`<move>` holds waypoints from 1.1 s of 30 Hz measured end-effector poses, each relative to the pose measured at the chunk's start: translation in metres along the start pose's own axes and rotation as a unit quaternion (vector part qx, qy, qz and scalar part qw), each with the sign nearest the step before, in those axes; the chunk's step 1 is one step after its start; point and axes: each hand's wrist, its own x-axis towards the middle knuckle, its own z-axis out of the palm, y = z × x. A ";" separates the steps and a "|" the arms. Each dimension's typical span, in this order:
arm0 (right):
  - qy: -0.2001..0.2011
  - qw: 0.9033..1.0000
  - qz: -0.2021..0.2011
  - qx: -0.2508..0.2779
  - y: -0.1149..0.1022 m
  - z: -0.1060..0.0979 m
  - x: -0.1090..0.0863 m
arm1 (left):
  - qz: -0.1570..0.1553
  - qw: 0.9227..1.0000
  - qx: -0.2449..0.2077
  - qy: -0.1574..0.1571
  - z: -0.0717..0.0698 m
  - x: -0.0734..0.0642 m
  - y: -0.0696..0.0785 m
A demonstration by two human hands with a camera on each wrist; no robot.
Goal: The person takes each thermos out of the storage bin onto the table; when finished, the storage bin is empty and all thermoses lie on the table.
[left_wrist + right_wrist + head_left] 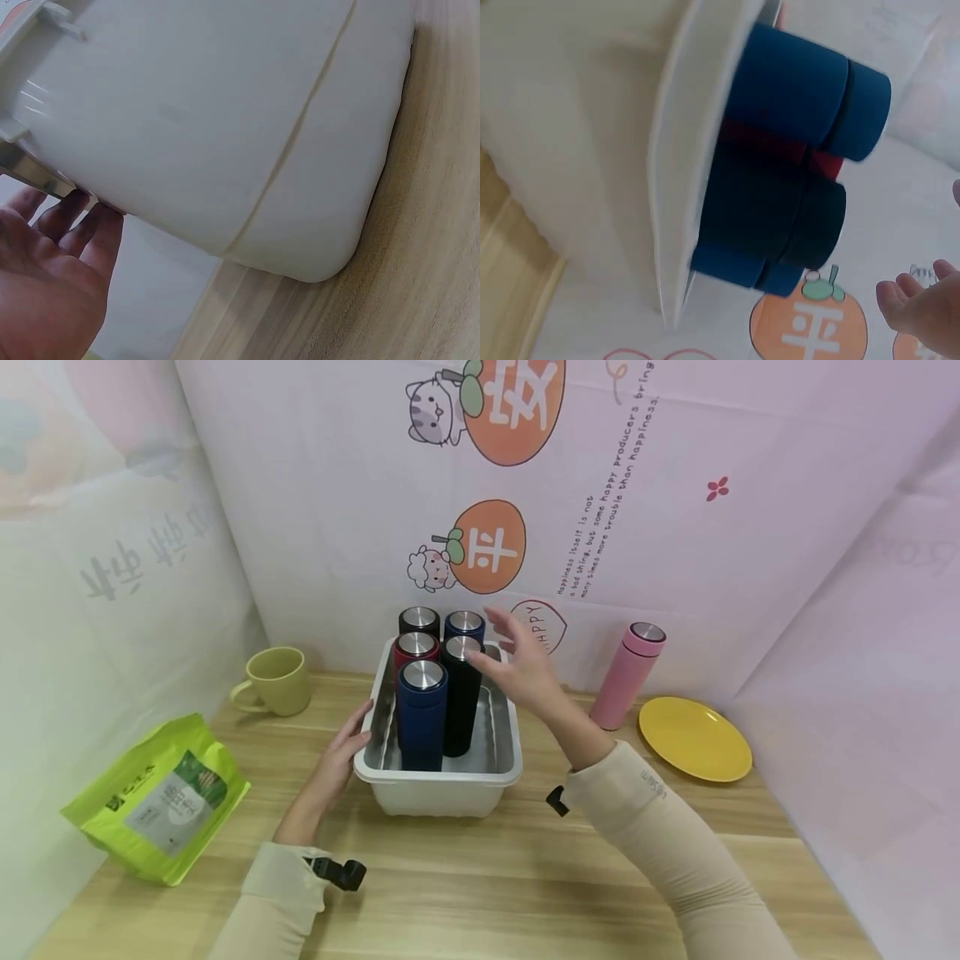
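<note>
A white plastic bin (pixel 438 795) on the wooden table holds several upright thermos bottles with silver-topped lids. In front is a dark blue bottle (pixel 422 727), next to a black bottle (pixel 463 710). Behind them stand a red bottle (pixel 417 647), a second black one and a second blue bottle (pixel 465 625). My left hand (pixel 339 768) touches the bin's left side with its fingertips, seen close up in the left wrist view. Over the bin's right side, my right hand (pixel 521 670) is raised beside the bottle tops, fingers apart and holding nothing.
A pink bottle (pixel 626 681) leans slightly at the back right, beside a yellow plate (pixel 693 739). To the left are a yellow-green mug (pixel 277 681) and a bright green pouch (pixel 161 802). Printed cloth walls (pixel 337 527) close in the table's back and sides.
</note>
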 end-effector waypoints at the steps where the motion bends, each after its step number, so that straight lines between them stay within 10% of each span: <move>1: -0.006 1.000 -0.008 0.005 -0.001 0.004 -0.001 | 0.001 1.000 -0.005 0.000 0.000 0.000 0.000; 33: -0.092 0.994 -0.008 -0.065 0.006 0.066 -0.013 | 0.007 1.000 -0.013 -0.004 0.001 -0.001 -0.002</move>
